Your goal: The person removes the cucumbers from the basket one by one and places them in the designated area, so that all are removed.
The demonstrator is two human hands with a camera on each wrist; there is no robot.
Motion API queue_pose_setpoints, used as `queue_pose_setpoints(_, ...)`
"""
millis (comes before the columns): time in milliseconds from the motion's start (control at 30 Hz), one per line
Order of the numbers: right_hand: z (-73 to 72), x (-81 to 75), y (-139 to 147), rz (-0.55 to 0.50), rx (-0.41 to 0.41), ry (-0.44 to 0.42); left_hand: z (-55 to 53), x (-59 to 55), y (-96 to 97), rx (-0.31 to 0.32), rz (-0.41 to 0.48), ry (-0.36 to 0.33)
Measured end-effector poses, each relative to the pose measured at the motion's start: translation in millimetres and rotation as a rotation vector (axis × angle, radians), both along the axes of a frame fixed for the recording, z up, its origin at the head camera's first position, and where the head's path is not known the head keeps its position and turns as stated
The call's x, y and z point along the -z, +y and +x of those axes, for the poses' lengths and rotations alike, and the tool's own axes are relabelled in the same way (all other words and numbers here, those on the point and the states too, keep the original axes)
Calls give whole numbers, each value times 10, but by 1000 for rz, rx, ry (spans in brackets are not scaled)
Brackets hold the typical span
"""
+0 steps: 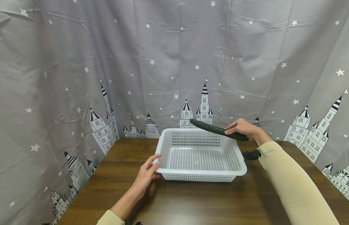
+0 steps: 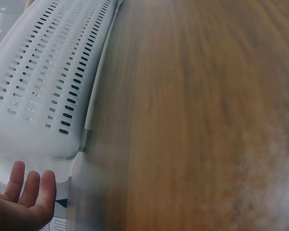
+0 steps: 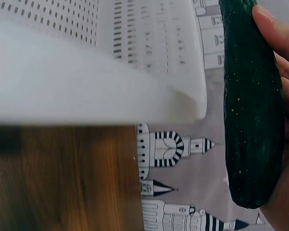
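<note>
A long dark green cucumber (image 1: pixel 209 127) is held in my right hand (image 1: pixel 241 127), raised above the back right rim of a white plastic basket (image 1: pixel 196 172). Its far end points left, tilted slightly up. In the right wrist view the cucumber (image 3: pixel 253 106) lies along the palm, with the thumb on its side. The basket, with slotted walls, shows nothing inside. At its left rim, my left hand (image 1: pixel 146 172) grips the edge; in the left wrist view three fingers (image 2: pixel 47 190) show just below the basket's corner, the rest of that hand out of sight.
On the brown wooden table (image 1: pixel 121 156), a dark green knobbly thing (image 1: pixel 251 155) lies right of the basket, partly hidden by the right sleeve (image 1: pixel 292 181). A grey curtain (image 1: pixel 163 78) with castles and stars hangs behind the table.
</note>
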State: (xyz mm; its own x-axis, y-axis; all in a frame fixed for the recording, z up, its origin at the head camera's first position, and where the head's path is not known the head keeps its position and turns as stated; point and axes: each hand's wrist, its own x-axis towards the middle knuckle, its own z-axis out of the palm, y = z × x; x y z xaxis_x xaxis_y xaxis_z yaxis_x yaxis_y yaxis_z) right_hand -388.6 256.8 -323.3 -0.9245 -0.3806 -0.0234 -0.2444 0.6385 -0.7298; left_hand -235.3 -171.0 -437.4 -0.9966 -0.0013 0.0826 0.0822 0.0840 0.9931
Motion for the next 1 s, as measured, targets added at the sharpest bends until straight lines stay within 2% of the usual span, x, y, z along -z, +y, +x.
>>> queue_pose_setpoints(500,146,45,447,-2,68,19,-1,-6,-4,-7,-14,-1)
queue_pose_setpoints(767,235,152,685,8,111,14,-2,-2,-16,-14,-17,-6)
queue_pose_setpoints(1000,318,244,894,-49,177,9,1,-22,2,-6,-17,-4)
